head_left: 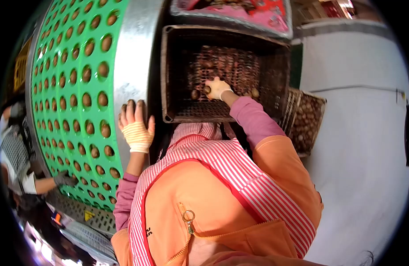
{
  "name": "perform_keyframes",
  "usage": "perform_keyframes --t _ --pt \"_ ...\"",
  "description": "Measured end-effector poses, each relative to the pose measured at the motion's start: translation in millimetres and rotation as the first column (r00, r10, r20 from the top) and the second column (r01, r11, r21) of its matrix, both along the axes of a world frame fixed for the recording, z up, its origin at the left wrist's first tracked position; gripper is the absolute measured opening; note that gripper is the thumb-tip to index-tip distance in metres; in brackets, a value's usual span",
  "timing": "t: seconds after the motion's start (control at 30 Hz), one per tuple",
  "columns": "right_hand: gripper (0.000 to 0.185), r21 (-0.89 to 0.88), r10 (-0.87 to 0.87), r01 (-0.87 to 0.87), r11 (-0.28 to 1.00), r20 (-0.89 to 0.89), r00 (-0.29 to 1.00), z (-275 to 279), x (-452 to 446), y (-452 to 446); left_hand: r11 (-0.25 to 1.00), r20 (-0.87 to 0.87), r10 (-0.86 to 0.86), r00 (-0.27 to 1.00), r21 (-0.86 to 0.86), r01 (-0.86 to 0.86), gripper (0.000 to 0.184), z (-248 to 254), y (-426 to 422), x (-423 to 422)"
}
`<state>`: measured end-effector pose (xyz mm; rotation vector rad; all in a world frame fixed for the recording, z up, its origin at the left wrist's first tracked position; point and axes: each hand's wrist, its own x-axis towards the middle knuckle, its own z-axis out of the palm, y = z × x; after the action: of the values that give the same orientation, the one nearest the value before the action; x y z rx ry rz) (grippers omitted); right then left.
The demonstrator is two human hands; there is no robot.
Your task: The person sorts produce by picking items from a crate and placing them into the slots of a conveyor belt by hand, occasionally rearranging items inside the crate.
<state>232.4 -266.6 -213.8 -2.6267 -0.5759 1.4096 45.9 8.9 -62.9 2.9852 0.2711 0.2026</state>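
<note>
My left hand (pixel 136 128), in a pale striped glove with bare fingertips, lies flat with fingers stretched out on the metal edge (pixel 132 57) of the conveyor. Inside a dark plastic crate (pixel 275 66) in front of me is my right hand (pixel 217 88), gloved in the same way. Its fingers are curled against a small round brown piece (pixel 207 89), whose exact kind I cannot tell. Another round brown piece (pixel 195 94) lies just left of it, and one more (pixel 255 92) is to the right, partly behind my wrist.
The green conveyor (pixel 80 119) at left has rows of cups with round brown pieces in them. Across it, a person's dark-gloved hand (pixel 65 178) reaches over the cups. A lighter crate (pixel 307 117) full of brown pieces stands right; a pink-and-red lined container (pixel 262 17) is behind.
</note>
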Motion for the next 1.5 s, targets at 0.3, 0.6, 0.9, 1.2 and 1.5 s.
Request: perform_keyframes --t 0.3,0.6,0.9,1.2,1.5 --pt "0.055 0.458 -0.599 0.858 -0.230 -0.762 0.246 108.8 11.6 -116.7 0.909 0.202 -0.257 0.945 -0.281 0.307 0.055 18.1 -37.3 60.5" --pt "0.057 0.294 -0.145 0.514 -0.806 -0.940 0.310 101.5 -76.9 -224.7 0.292 -0.206 -0.950 0.234 -0.320 0.901 0.041 -67.3 -231.9 208.1" --pt "0.067 0.443 -0.298 0.533 -0.721 -0.892 0.339 72.7 -75.3 -256.7 0.147 -0.563 -0.825 0.043 -0.141 0.979 0.066 -172.1 -364.5 254.5" --pt "0.074 0.375 -0.224 0.481 -0.793 -0.912 0.342 94.8 -71.1 -271.1 0.528 -0.679 -0.708 0.191 -0.330 0.783 0.057 -206.4 -411.9 253.2" --pt "0.070 0.383 -0.232 0.426 -0.820 -0.902 0.364 93.4 -69.1 -271.5 0.656 -0.612 -0.744 0.268 -0.591 0.470 0.049 -235.2 -402.6 252.8"
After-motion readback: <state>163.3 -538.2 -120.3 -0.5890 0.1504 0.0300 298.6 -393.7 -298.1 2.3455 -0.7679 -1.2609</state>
